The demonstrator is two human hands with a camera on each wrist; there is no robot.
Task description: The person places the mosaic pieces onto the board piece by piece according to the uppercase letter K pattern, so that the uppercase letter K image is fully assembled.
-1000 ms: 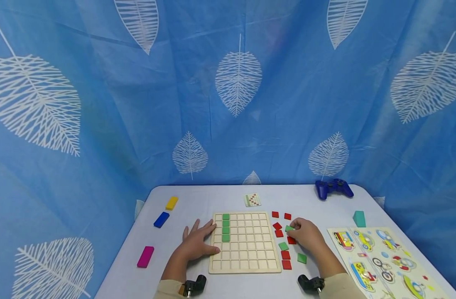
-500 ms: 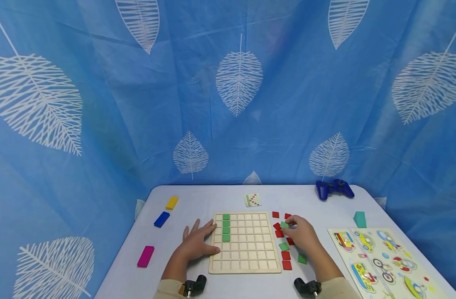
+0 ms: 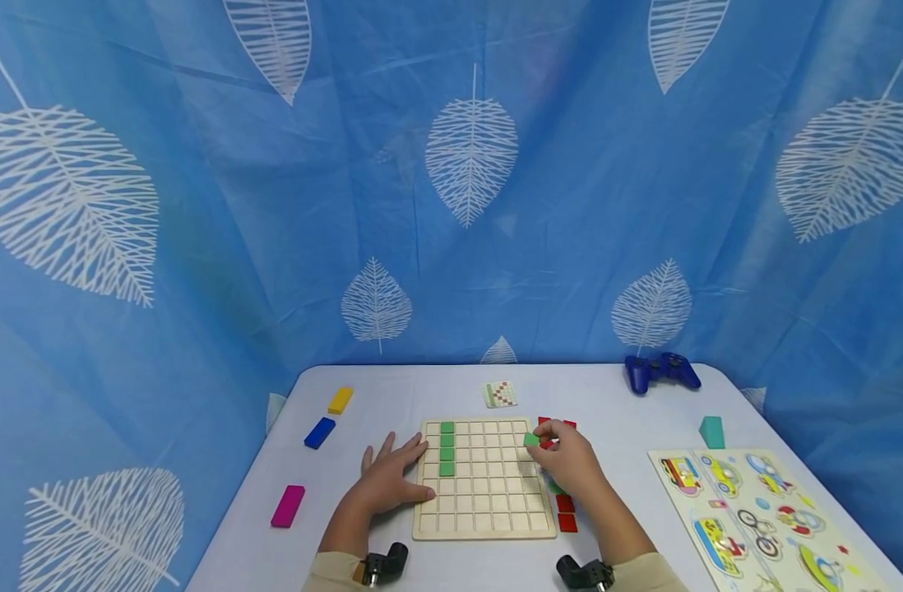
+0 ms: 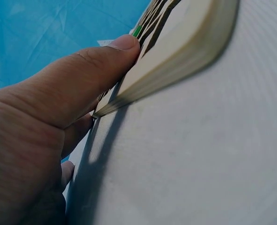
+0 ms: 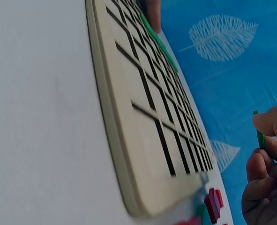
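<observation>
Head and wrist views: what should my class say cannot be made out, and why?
Head view: parts of loose tiles, hidden behind the right hand.
Head view: exact pattern on the small card, too small.
Head view: near end of puzzle board, cut off by bottom edge.
Left wrist: part of grid board, cut off by top edge.

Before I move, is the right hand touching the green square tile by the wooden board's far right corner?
Touching. The right wrist view shows the right hand pinching the green tile between thumb and fingers.
</observation>
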